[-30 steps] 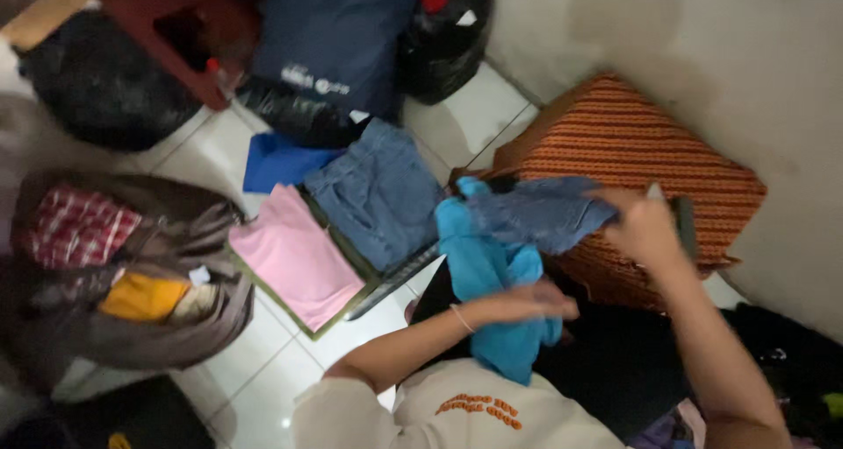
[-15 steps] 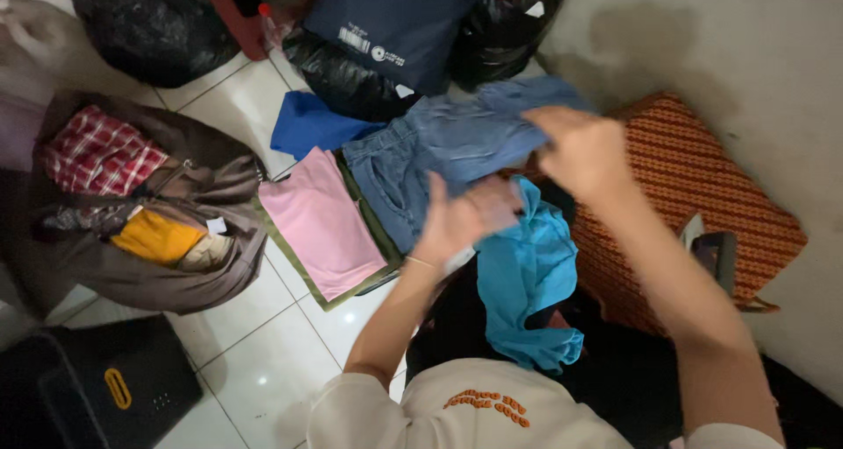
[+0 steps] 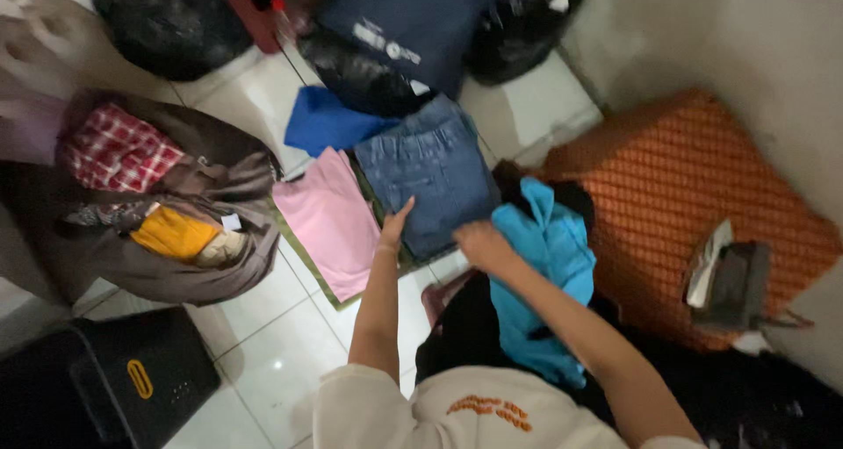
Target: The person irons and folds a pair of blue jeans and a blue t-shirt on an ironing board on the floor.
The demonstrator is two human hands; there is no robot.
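A: What's w/ the hands rn?

B: Left hand (image 3: pixel 394 225) lies flat, fingers out, on the near-left edge of the folded jeans (image 3: pixel 430 175). Right hand (image 3: pixel 479 243) sits at the near-right corner, next to the turquoise garment (image 3: pixel 544 265). Can't tell if it's gripping anything, too blurry. The hands are a bit apart.

A: And the jeans?

B: On the floor (image 3: pixel 263 344), atop a stack, just beside the pink folded cloth (image 3: pixel 332 221), with a blue cloth (image 3: pixel 325 122) behind.

A: How'd they handle?

B: I'd say denim's heavy-ish for cloth, soft but w/ some body, not slippery, not fragile. Best taken by both near corners or scooped under the fold, else the fold sags open.

A: Diff vs half a sec ago?

B: Then the jeans were up in the air, right hand raised holding them. Now they're down, squared off, and both hands are low at the near edge.
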